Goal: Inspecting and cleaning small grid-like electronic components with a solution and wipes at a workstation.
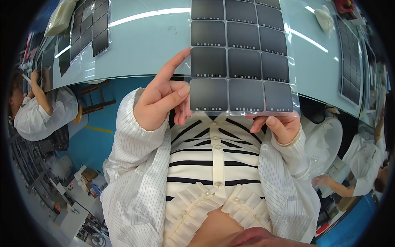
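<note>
A clear plastic sheet (240, 61) carrying a grid of dark square panels hangs over the near edge of a pale glass table (148, 45). My left hand (160, 101) pinches the sheet's lower left corner between thumb and fingers, with the forefinger stretched up along its left edge. My right hand (282, 127) grips the lower right edge from below, thumb on top. Both sleeves are white with thin dark stripes.
Another sheet of dark panels (88, 26) lies on the table at the far left, and a third (349, 70) at the right. A person in white (41, 109) works at the left; another person's arm (349, 185) reaches in at the right. Blue floor below.
</note>
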Demonstrator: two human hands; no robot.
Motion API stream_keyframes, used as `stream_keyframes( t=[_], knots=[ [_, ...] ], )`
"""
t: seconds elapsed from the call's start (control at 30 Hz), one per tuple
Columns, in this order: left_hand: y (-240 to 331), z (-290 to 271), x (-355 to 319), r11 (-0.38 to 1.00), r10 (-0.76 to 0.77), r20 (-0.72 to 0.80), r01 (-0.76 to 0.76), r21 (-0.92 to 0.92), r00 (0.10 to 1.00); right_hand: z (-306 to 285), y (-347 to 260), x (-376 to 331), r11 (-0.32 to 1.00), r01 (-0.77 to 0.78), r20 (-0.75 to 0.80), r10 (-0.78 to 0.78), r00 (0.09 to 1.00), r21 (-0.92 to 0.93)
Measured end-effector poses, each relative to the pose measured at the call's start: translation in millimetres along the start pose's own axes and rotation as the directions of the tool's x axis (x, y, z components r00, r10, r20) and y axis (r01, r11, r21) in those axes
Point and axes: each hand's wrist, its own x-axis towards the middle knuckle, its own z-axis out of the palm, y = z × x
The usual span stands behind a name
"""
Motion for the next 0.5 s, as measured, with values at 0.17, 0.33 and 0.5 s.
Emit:
stream_keyframes(
  t=[0.17, 0.33, 0.5],
  knots=[
    [-7.2, 0.1, 0.9, 0.996, 0.056, -0.013, -0.055, 0.067, 0.998, 5.9, -1.4, 3.1, 0.994, -0.052, -0.116, 0.041, 0.992, -0.097],
    [-10.0, 1.7, 0.2, 0.995, 0.066, -0.027, -0.063, 0.079, 0.997, 15.4, -1.7, 4.8, 0.988, -0.067, -0.218, 0.036, 0.975, -0.137],
    [-10.8, 3.5, 0.4, 0.99, 0.095, -0.03, -0.091, 0.107, 0.995, 16.8, -6.0, 4.6, 0.981, -0.073, -0.234, 0.029, 0.972, -0.181]
  ],
)
